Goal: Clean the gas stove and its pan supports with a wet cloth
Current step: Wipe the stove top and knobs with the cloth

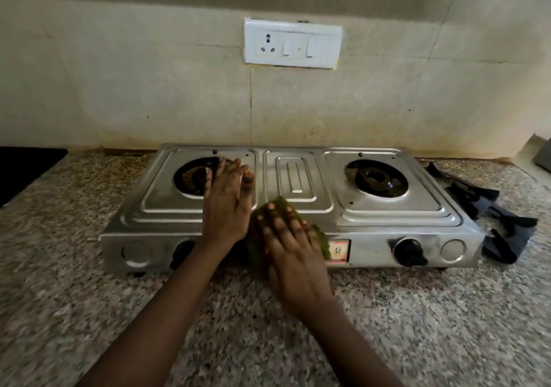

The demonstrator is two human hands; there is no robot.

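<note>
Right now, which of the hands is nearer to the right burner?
Right. The right hand presses the cloth on the stove's front middle; the left hand lies flat by the left burner, farther from the right burner.

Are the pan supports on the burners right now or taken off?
Off. Both burners sit bare on the stove, and the dark pan supports lie on the counter to its right.
</note>
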